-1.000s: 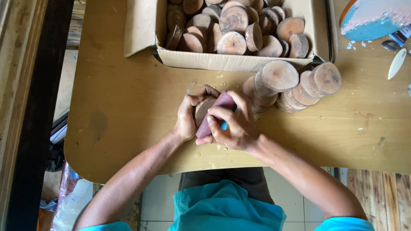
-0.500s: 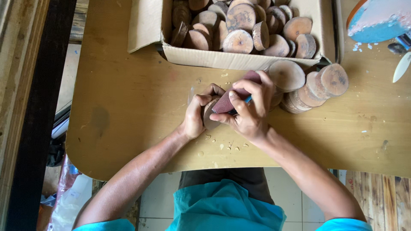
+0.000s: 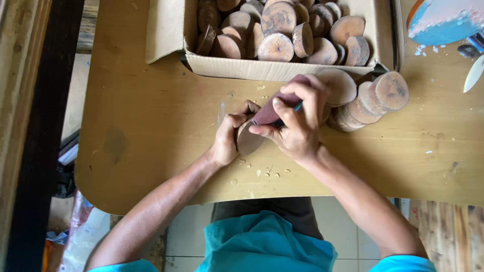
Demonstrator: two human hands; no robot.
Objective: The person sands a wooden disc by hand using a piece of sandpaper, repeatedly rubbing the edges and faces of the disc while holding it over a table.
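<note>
Table (image 3: 151, 126): tan top, scuffed, pale crumbs scattered near its front edge.
Cardboard box (image 3: 262, 68): far side, flap open to the left, packed with round wood slices (image 3: 276, 48).
Stack of wood discs (image 3: 373, 100): right, leaning just beside the box.
Blue board (image 3: 443, 20): far right corner.
Floor tiles (image 3: 186, 236): below, near.

The scene is being viewed from a single head-worn camera, looking steeply down and close over the wooden table (image 3: 151, 126). The far table edge is being cut off at the frame's top.
</note>
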